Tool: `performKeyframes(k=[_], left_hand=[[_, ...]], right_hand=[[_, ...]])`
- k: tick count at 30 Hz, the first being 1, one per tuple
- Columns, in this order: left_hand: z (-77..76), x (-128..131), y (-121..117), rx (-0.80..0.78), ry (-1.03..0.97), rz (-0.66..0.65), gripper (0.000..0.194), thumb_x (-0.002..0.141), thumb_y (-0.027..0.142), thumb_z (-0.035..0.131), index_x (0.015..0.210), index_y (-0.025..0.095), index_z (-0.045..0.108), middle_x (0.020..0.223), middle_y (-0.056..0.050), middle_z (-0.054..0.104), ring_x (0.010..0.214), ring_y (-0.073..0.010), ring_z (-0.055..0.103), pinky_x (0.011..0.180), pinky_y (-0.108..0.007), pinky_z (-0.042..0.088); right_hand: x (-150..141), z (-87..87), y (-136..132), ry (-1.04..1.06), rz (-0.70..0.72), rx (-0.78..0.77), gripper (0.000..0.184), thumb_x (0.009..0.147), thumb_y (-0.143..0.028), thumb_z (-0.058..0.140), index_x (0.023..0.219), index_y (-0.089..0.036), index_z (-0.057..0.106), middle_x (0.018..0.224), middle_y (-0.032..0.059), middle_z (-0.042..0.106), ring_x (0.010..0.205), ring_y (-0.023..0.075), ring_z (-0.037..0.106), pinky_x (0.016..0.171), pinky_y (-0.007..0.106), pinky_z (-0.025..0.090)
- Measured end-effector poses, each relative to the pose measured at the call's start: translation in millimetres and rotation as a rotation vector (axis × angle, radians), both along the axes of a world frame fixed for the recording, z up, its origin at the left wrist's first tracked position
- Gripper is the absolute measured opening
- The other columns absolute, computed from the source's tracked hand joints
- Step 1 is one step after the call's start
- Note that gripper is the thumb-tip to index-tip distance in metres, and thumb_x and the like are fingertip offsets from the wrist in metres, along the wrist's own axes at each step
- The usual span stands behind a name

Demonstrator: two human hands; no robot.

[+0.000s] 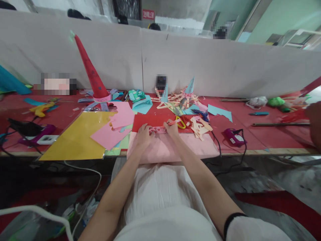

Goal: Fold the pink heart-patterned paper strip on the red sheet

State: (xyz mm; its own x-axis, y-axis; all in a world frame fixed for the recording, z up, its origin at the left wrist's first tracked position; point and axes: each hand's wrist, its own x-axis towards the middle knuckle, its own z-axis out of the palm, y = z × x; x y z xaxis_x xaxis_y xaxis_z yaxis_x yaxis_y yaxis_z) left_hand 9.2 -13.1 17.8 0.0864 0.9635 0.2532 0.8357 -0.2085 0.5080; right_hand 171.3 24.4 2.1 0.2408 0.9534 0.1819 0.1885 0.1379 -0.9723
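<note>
My left hand (143, 134) and my right hand (172, 127) both pinch a narrow pink strip with red heart marks (158, 130). The strip lies across a large pink sheet (175, 149) at the table's front edge, just in front of a red sheet (150, 121). Yellow-handled scissors (181, 122) lie right beside my right hand. The fingers of both hands are closed on the strip's ends.
A yellow sheet (80, 135) and pink papers (117, 125) lie to the left. A red paper cone (92, 75) stands at the back. Paper scraps (199, 127) are piled to the right. Glue guns (234, 136) with cables sit on the red table (263, 134). A white partition (200, 60) backs the table.
</note>
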Motion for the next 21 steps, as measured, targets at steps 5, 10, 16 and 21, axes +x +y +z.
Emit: performKeyframes(k=[5, 10, 16, 21], left_hand=[[0.1, -0.6, 0.1, 0.0, 0.01, -0.004, 0.025, 0.083, 0.019, 0.054, 0.107, 0.017, 0.06, 0.134, -0.012, 0.052, 0.126, -0.0249, 0.047, 0.108, -0.038, 0.036], [-2.6, -1.4, 1.3, 0.02, 0.004, -0.012, 0.023, 0.083, 0.021, 0.054, 0.105, 0.019, 0.06, 0.133, -0.011, 0.052, 0.126, -0.0237, 0.047, 0.108, -0.037, 0.037], [-3.0, -0.9, 1.8, 0.02, 0.008, 0.002, 0.022, 0.082, 0.018, 0.055, 0.104, 0.019, 0.061, 0.132, -0.01, 0.054, 0.125, -0.0242, 0.048, 0.108, -0.038, 0.037], [-2.1, -2.0, 2.3, 0.015, 0.007, -0.009, 0.023, 0.082, 0.02, 0.055, 0.105, 0.018, 0.06, 0.132, -0.011, 0.053, 0.126, -0.024, 0.047, 0.108, -0.037, 0.036]], right_hand=[[-0.9, 3.3, -1.6, -0.012, -0.024, -0.017, 0.025, 0.068, -0.026, 0.053, 0.056, -0.024, 0.031, 0.038, -0.0093, 0.039, 0.038, 0.0093, 0.04, 0.043, 0.021, 0.029], [-0.8, 3.9, -1.5, -0.041, -0.038, -0.031, 0.024, 0.067, -0.025, 0.051, 0.056, -0.024, 0.03, 0.037, -0.0102, 0.034, 0.039, 0.0087, 0.037, 0.043, 0.021, 0.028], [-0.4, 1.2, 1.1, -0.09, -0.065, -0.018, 0.024, 0.068, -0.025, 0.05, 0.056, -0.023, 0.029, 0.041, -0.0098, 0.031, 0.042, 0.0084, 0.035, 0.046, 0.021, 0.027], [-1.2, -3.3, 3.7, -0.07, -0.07, -0.008, 0.025, 0.068, -0.026, 0.049, 0.057, -0.023, 0.027, 0.043, -0.0098, 0.027, 0.044, 0.0084, 0.034, 0.046, 0.021, 0.027]])
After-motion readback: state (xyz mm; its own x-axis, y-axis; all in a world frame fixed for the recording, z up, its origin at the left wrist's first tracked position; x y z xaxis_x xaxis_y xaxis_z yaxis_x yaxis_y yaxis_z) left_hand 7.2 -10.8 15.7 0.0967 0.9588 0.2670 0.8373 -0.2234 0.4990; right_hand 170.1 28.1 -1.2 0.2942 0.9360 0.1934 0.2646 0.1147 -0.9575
